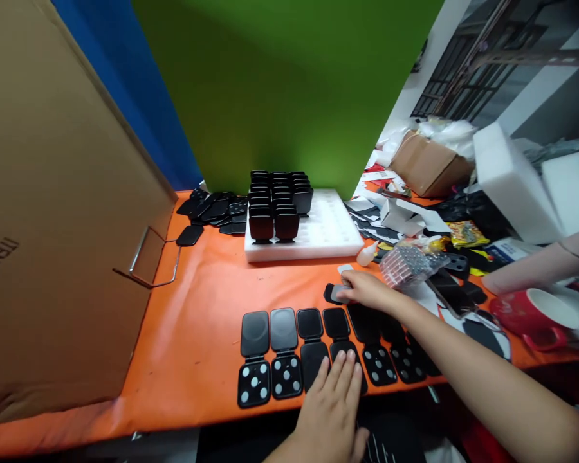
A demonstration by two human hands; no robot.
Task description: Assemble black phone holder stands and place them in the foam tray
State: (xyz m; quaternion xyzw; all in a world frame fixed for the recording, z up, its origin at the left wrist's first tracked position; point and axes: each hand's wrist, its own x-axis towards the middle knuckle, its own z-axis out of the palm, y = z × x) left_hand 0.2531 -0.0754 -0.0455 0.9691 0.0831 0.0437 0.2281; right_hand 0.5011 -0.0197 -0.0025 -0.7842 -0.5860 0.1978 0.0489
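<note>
An orange worktop [197, 308] carried a row of black hinged cases [318, 350] along its near edge. The left hand [330, 402] lay flat, fingers spread, on one case; the right hand [367, 292] pinched a small grey pad [340, 294] just beyond the row, toward the right edge.

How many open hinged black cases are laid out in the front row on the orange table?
7, possibly more hidden. Two lie left with grey pads, two under the left hand at, and three beneath the right forearm.
</note>
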